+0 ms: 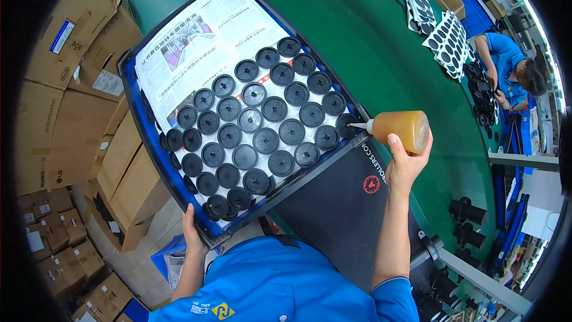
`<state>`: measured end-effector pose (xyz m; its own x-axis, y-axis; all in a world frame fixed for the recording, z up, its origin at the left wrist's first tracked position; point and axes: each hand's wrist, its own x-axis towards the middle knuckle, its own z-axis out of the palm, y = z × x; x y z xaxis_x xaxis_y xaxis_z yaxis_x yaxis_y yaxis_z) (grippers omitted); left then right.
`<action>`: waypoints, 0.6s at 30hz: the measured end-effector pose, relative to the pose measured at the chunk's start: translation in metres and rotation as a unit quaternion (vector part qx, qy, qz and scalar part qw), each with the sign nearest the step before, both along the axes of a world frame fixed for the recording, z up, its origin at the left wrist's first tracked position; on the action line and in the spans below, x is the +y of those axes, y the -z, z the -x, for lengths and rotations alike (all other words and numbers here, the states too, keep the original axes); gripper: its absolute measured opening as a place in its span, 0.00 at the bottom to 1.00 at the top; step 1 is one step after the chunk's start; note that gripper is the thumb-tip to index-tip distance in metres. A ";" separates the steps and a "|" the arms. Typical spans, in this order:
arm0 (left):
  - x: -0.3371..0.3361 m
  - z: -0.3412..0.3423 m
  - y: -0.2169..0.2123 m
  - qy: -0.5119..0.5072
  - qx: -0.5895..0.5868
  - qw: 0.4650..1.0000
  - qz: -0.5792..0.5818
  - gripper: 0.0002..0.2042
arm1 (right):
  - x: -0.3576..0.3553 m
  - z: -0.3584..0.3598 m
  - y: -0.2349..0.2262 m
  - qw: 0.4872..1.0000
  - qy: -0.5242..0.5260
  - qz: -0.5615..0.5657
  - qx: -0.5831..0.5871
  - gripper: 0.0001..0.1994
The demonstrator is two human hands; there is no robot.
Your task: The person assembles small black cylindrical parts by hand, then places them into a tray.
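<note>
In my right hand [409, 166] is a squeeze bottle [396, 130] of amber liquid, tipped on its side, fingers wrapped around its body. Its thin pale nozzle points left, at the face of a black round disc [347, 126] by the tray's right edge; I cannot tell whether it touches. My left hand [193, 235] grips the near left corner of the blue, black-edged tray [162, 170], thumb up along the side and the other fingers mostly hidden. Many black discs with raised rims and hubs lie in rows on newspaper [196, 39] in the tray, some overlapping at the left and near edges.
The tray rests on a green work surface [325, 9] and a black mat [333, 203]. Cardboard boxes [77, 137] are stacked at left. Across the surface, a person in blue [506, 62] handles black parts, near sheets of black round stickers [447, 42]. Black spools [468, 211] sit at right.
</note>
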<state>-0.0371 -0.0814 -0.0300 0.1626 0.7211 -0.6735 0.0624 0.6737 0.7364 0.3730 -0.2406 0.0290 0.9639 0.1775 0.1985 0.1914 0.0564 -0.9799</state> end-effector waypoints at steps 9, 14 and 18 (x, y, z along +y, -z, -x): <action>0.001 0.003 0.003 0.008 -0.006 1.000 0.000 0.28 | -0.002 0.003 0.000 1.000 -0.011 0.011 0.001 0.33; 0.000 0.000 0.002 0.006 -0.020 1.000 0.001 0.28 | 0.004 0.000 -0.008 0.976 -0.014 -0.150 0.155 0.31; -0.004 -0.014 -0.012 -0.043 -0.016 0.999 -0.008 0.17 | 0.007 -0.016 -0.029 0.803 0.008 -0.491 0.337 0.29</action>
